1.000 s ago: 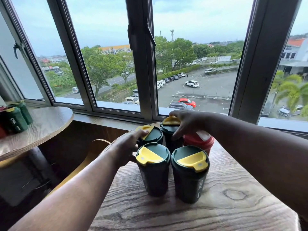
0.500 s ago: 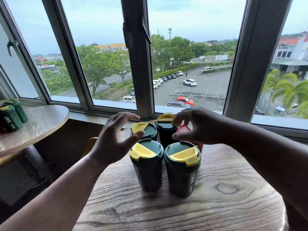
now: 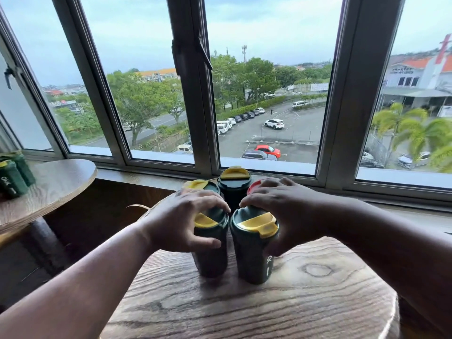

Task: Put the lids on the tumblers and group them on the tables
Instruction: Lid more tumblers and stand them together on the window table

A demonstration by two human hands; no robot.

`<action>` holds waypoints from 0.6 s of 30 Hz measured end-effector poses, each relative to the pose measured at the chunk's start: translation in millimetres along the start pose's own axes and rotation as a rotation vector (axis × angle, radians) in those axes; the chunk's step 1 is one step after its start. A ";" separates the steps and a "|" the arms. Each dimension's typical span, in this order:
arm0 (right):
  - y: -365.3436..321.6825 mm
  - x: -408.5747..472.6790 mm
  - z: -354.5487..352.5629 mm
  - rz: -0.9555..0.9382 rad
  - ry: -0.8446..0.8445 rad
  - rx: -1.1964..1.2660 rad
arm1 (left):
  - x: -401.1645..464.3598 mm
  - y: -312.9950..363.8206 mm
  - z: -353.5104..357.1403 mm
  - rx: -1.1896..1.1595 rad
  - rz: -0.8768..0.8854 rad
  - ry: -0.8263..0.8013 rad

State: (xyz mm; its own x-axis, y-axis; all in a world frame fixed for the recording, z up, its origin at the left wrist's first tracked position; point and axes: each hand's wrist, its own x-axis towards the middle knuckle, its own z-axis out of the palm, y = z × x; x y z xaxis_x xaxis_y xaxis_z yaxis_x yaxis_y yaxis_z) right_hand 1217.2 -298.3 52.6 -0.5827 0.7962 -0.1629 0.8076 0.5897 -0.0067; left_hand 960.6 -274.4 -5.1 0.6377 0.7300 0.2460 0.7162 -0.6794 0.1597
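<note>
Now, fingers first. My left hand [image 3: 186,221] curls over the top of the near-left tumbler [image 3: 210,243], fingertips on the far edge of its lid, thumb wrapped across the front of the body. My right hand [image 3: 281,211] does the same on the near-right tumbler [image 3: 254,250]: fingers arched over the lid's far side, thumb down the right flank, partly hidden. Both grips look closed around the cups; I cannot tell how hard they press.

Both gripped tumblers are dark green with green lids and yellow flip caps, upright, just beside each other near the middle of the round wooden table [image 3: 244,309].

Behind them, toward the window, stand three more: a green one with a yellow cap at back left [image 3: 199,185], another at back centre [image 3: 234,182], and a red-lidded one [image 3: 253,188] mostly hidden behind my right hand. All five cluster tightly.

Far left, a second wooden table [image 3: 53,182] carries green tumblers [image 3: 12,179] at the frame edge; their number is unclear.

Window frame [image 3: 193,94] beyond, a car park outside.
</note>
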 end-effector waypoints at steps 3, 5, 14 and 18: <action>6.4 5.9 7.9 -0.005 0.016 -0.009 | -0.3 -1.2 2.5 -0.048 0.004 0.031; 5.9 7.6 10.3 -0.013 0.041 -0.027 | -1.1 -1.8 3.1 -0.065 -0.010 0.042; -1.4 5.2 11.3 -0.039 0.071 -0.032 | -3.3 -5.7 3.0 0.016 -0.049 -0.012; 0.9 5.6 16.8 -0.046 0.098 -0.003 | -4.4 -6.5 -2.0 -0.036 -0.027 -0.033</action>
State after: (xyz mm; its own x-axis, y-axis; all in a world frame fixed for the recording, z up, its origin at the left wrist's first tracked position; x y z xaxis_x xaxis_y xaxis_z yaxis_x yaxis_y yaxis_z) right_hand 1216.2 -295.5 35.1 -0.6257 0.7773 -0.0649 0.7793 0.6266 -0.0088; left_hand 952.5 -273.4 -5.2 0.6275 0.7498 0.2097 0.7230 -0.6611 0.2004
